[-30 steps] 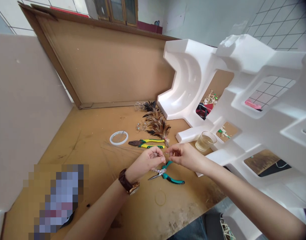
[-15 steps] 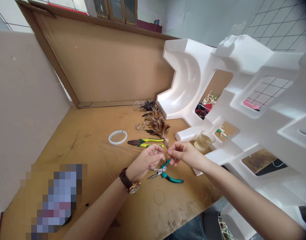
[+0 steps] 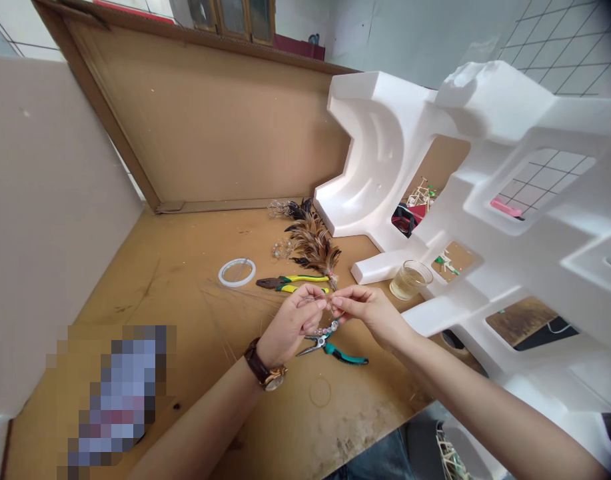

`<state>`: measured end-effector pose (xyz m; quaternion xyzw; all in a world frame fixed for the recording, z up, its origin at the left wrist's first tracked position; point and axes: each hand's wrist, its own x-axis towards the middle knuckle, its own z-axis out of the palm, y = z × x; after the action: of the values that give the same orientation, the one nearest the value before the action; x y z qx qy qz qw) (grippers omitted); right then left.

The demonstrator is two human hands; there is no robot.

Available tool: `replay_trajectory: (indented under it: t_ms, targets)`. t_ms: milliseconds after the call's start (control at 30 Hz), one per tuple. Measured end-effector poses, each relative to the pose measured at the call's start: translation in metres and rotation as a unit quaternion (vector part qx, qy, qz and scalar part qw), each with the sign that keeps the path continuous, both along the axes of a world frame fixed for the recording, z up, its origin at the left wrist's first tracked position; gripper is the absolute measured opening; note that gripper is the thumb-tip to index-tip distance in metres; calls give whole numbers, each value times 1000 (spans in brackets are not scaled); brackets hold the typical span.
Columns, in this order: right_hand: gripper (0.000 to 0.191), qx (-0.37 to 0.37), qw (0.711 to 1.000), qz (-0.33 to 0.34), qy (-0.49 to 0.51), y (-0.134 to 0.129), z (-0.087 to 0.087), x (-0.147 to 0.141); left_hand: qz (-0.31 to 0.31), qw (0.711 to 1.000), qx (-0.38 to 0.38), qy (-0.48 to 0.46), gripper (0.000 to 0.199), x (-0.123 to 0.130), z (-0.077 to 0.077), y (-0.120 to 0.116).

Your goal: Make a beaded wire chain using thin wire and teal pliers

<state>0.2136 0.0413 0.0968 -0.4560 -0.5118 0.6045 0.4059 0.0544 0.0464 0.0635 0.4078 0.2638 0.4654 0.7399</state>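
As the bare left hand (image 3: 298,320) and bare right hand (image 3: 372,313) meet, the strand of clear round beads (image 3: 329,329) sits higher

Where a small gap showed between the hands half a second ago, fingertips now touch or nearly touch, centre of frame, just below mid-height. Left thumb and forefinger pinched together on the strand's thin thread; right thumb and forefinger also together, pinching at the thread, exact grip too small to tell. Beads hang under the fingertips; earlier they overlapped the pivot of the teal-and-black needle-nose pliers (image 3: 346,356), now just above it. Pliers' upper handle now mostly hidden by right hand. Unchanged: yellow-and-green pliers with dark metal head (image 3: 270,283) and white flat ring (image 3: 234,285), left of centre; brown-and-black feather bundle (image 3: 312,240), above the hands; clear glass of pale liquid (image 3: 410,283), right of centre.
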Motion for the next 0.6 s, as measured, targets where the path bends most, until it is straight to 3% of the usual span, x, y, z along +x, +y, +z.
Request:
replay_trajectory:
  t_ms: [167,367,600]
  targets:
    - [27,-7,1000,6,-5,-2,2,1,22,998,17,58,21,1,1,0]
    - [29,4,998,44,-50,-3,7,6,-17,991,29,132,24,0,5,-1]
    - [31,-19,996,63,-61,-6,7,8,-63,989,33,132,24,0,2,1]
